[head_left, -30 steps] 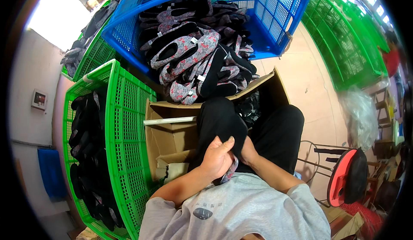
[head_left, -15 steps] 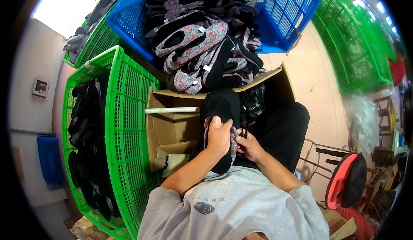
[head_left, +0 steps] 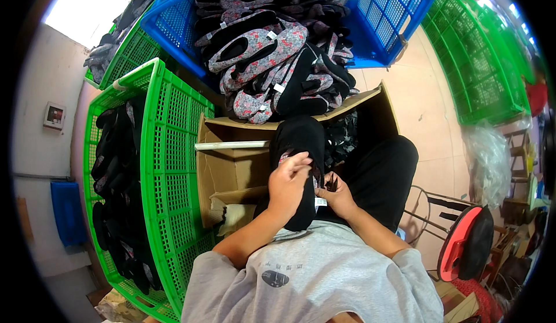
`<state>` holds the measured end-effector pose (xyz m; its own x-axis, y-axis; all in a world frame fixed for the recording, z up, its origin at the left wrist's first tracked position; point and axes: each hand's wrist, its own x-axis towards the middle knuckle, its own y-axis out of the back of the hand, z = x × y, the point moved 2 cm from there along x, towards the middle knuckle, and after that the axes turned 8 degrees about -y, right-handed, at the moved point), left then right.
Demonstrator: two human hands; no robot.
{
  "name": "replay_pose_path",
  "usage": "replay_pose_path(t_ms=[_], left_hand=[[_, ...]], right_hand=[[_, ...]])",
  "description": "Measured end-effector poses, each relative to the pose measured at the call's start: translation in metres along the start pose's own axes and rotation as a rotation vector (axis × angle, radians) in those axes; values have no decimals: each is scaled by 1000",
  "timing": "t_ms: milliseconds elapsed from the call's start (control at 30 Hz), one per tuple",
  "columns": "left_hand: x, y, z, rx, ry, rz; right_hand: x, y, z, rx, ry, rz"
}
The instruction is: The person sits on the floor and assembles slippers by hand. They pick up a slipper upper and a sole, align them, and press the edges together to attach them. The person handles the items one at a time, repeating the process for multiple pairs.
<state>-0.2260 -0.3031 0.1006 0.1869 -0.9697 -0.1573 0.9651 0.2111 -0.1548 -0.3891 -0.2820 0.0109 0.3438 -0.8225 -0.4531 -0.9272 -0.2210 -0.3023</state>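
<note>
Across my left thigh lies a black and floral cloth shoe [head_left: 317,179], mostly covered by my hands. My left hand [head_left: 287,183] is over it, fingers bent and drawn together toward the right; anything pinched between the fingertips is hidden. On the shoe's right side my right hand [head_left: 339,198] is closed on a small dark tool [head_left: 331,182] that looks like thread snips. A white tag [head_left: 320,202] shows beside the right fingers.
A cardboard box [head_left: 231,169] stands open around my knees, a white bar [head_left: 231,146] across it. Ahead, floral shoes [head_left: 260,48] are heaped at a blue crate [head_left: 379,19]. A green crate [head_left: 176,190] of dark shoes stands left; another green crate [head_left: 475,51] is at far right.
My left hand has loosened its hold on the shoe and shifted slightly left, its fingers bending rightward. The white tag has come into sight by my right hand.
</note>
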Motion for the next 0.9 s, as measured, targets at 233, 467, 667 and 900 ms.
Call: replay_pose_path(t_ms=[233,467,667,900], left_hand=[[30,52,-4,389,-279,17],[42,58,-16,56,-36,-122],[36,64,-23,-298,94,-139],[18,70,-21,-252,-43,-72]], right_hand=[[5,-4,4,-45,8,-5],[4,-2,2,-102,41,63],[4,-6,0,-94,14,-3],[1,-2,1,-148,-22,-59]])
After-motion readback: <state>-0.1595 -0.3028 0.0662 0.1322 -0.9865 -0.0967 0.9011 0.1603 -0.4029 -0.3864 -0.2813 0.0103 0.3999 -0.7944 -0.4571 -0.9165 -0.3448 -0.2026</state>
